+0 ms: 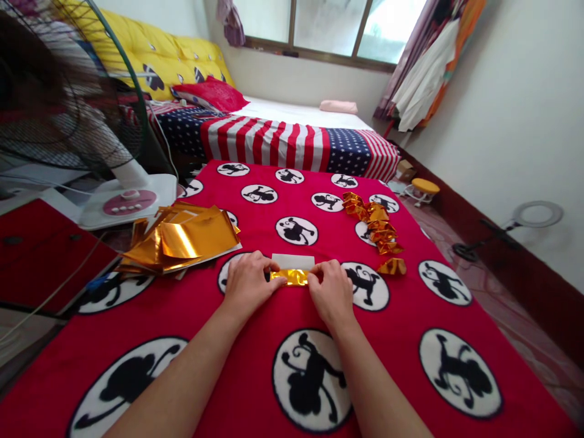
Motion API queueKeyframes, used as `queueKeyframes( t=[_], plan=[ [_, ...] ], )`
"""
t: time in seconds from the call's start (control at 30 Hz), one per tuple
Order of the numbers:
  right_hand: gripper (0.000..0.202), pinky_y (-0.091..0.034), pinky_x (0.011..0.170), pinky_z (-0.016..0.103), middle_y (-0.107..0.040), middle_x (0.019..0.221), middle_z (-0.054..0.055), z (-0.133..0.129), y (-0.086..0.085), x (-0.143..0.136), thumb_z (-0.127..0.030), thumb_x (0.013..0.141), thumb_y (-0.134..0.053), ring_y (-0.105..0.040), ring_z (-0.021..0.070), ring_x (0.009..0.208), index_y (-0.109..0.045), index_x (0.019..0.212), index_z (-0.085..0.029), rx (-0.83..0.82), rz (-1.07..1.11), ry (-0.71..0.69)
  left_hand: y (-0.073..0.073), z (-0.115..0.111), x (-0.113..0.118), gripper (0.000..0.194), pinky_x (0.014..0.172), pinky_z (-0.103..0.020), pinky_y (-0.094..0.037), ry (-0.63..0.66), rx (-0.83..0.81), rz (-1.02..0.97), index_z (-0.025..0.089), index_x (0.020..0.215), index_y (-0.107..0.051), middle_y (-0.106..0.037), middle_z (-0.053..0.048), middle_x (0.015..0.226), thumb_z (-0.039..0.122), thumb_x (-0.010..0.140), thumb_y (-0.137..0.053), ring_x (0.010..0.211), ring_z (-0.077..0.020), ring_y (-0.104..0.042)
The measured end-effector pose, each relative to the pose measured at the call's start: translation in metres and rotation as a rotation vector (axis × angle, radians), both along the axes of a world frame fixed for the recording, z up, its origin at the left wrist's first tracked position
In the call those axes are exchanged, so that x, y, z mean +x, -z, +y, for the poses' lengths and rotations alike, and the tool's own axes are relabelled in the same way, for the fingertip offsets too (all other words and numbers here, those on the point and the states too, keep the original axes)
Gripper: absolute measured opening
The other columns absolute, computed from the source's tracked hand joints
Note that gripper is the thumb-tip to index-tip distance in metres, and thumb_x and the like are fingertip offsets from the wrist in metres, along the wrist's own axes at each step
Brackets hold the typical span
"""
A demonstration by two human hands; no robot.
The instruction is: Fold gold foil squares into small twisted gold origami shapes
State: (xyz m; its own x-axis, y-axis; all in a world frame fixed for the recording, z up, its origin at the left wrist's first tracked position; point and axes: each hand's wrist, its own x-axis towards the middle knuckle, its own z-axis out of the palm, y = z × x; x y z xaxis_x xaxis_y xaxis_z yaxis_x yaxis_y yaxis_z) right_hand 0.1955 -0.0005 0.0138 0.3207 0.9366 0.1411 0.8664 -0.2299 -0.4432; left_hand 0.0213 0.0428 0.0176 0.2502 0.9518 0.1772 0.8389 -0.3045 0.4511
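A sheet of gold foil paper [292,278] lies in the middle of the red cloth, its near part folded over to show a shiny gold strip and its white back showing behind. My left hand [250,277] pinches the strip's left end between thumb and fingers. At the right end, my right hand [332,289] does the same. To the left rests a loose stack of flat gold foil sheets [187,237]. Several folded gold foil pieces [381,228] lie in a row on the right, a single one [393,266] nearest to my right hand.
The red cloth [401,365] has monkey prints in white circles. A fan [130,182] stands at the left beside a red board [45,255]. Behind is a bed [274,143] under a window. A ring light [538,214] and a yellow stool [425,186] stand on the right floor.
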Motion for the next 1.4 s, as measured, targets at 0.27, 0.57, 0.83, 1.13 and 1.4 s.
queueKeyframes(
  t=[0.27, 0.57, 0.83, 1.13, 1.4],
  plan=[
    [0.041, -0.036, 0.08, 0.04, -0.058, 0.1, 0.01, -0.005, 0.004, -0.014, -0.055, 0.073, -0.069, -0.052, 0.03, 0.099, -0.059, 0.093, -0.02, 0.032, -0.105, 0.032, 0.0, -0.001, 0.002, 0.024, 0.078, -0.037, -0.038, -0.014, 0.008, 0.006, 0.028, 0.081, -0.074, -0.065, -0.002, 0.084, 0.049, 0.069, -0.074, 0.089, -0.0252, -0.059],
    [0.035, -0.036, 0.082, 0.04, -0.057, 0.101, 0.008, -0.005, 0.005, -0.012, -0.047, 0.073, -0.068, -0.052, 0.0295, 0.101, -0.058, 0.093, -0.02, 0.028, -0.085, 0.016, -0.002, -0.002, 0.005, 0.029, 0.08, -0.037, -0.038, -0.031, -0.015, 0.024, 0.027, 0.08, -0.073, -0.064, -0.004, 0.086, 0.051, 0.065, -0.076, 0.091, -0.0265, -0.058],
    [0.029, -0.036, 0.083, 0.039, -0.058, 0.102, 0.007, -0.005, 0.004, -0.005, -0.04, 0.074, -0.067, -0.052, 0.0281, 0.102, -0.06, 0.094, -0.021, 0.001, -0.043, -0.016, -0.007, -0.006, 0.008, 0.034, 0.082, -0.038, -0.039, -0.044, -0.074, 0.085, 0.026, 0.087, -0.071, -0.064, -0.004, 0.093, 0.053, 0.066, -0.074, 0.099, -0.0277, -0.057],
    [0.017, -0.039, 0.086, 0.037, -0.059, 0.103, 0.005, -0.003, 0.004, 0.015, -0.02, 0.078, -0.059, -0.054, 0.0242, 0.103, -0.065, 0.094, -0.022, -0.031, 0.117, -0.112, -0.012, 0.003, -0.003, 0.024, 0.081, -0.033, -0.041, 0.048, -0.183, 0.082, 0.029, 0.095, -0.073, -0.065, -0.002, 0.096, 0.036, 0.072, -0.07, 0.1, -0.0244, -0.058],
    [0.031, -0.045, 0.083, 0.032, -0.062, 0.099, 0.004, -0.003, 0.01, 0.026, -0.007, 0.073, -0.051, -0.057, 0.0198, 0.096, -0.069, 0.094, -0.022, 0.029, 0.241, -0.193, -0.007, 0.009, -0.011, 0.024, 0.078, -0.03, -0.042, 0.104, -0.192, 0.027, 0.031, 0.096, -0.075, -0.067, 0.0, 0.095, 0.028, 0.075, -0.065, 0.095, -0.0204, -0.06]
  ],
)
